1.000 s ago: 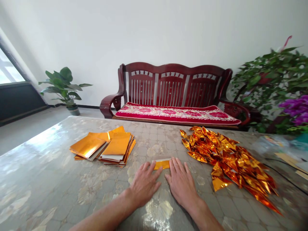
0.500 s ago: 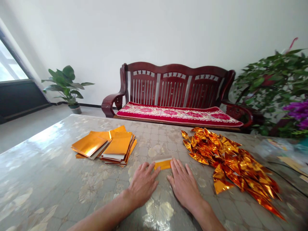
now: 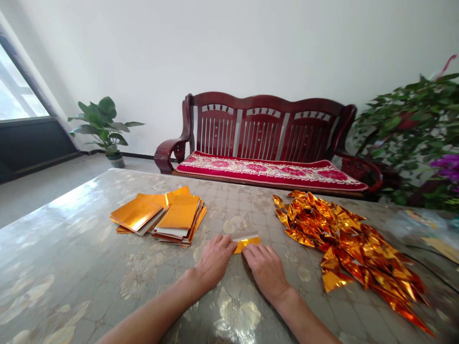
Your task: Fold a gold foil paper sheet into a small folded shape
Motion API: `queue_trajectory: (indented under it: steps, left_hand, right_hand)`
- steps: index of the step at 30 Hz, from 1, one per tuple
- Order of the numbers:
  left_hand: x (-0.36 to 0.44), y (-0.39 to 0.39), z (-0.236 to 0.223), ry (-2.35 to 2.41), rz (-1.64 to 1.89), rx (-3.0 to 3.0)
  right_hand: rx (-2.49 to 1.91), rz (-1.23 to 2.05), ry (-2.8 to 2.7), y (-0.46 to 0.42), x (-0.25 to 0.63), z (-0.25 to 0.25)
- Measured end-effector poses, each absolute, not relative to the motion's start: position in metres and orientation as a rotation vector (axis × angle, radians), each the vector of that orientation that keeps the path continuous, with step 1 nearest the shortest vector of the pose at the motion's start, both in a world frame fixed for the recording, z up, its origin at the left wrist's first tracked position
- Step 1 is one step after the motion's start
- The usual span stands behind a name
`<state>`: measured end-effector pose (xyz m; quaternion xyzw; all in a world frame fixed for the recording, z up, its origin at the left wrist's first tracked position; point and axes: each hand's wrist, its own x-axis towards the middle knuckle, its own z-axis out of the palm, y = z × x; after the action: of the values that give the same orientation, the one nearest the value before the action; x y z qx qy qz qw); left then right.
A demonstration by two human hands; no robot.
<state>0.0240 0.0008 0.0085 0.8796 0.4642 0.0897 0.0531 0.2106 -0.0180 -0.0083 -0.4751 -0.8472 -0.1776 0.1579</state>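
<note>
Two bare hands are pressed onto one small folded sheet of gold foil paper (image 3: 246, 243) on the glossy marble-patterned table (image 3: 71, 267). Most of that sheet is hidden: only a gold strip with a pale edge beyond it is seen between and just past the fingertips, so its shape cannot be made out. The left hand (image 3: 212, 263) is laid flat with its fingers on the sheet's left end; the right hand (image 3: 265, 268) is bent at the knuckles, fingertips pinned on the right end. Whether an edge is pinched under either hand cannot be told.

Left of the left hand and farther away, a stack of flat gold foil sheets (image 3: 161, 217) is spread. Right of the right hand, a heap of folded gold foil pieces (image 3: 351, 248) is piled, its far end blurred.

Compared with half a second ago, the right hand's fingers are curled instead of splayed flat, and less of the sheet is exposed.
</note>
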Motion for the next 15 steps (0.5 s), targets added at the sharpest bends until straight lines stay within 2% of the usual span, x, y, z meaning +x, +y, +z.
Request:
queue_trajectory:
  steps: [7,15]
  left_hand:
    - [0.015,0.017,0.013,1.258,0.33,2.654]
    - [0.014,0.021,0.016,1.223,0.328,2.67]
  right_hand:
    - [-1.284,-0.714,-2.536,-0.014,0.207,-0.008]
    - [-1.266,-0.606,-2.692,-0.007,0.204,0.006]
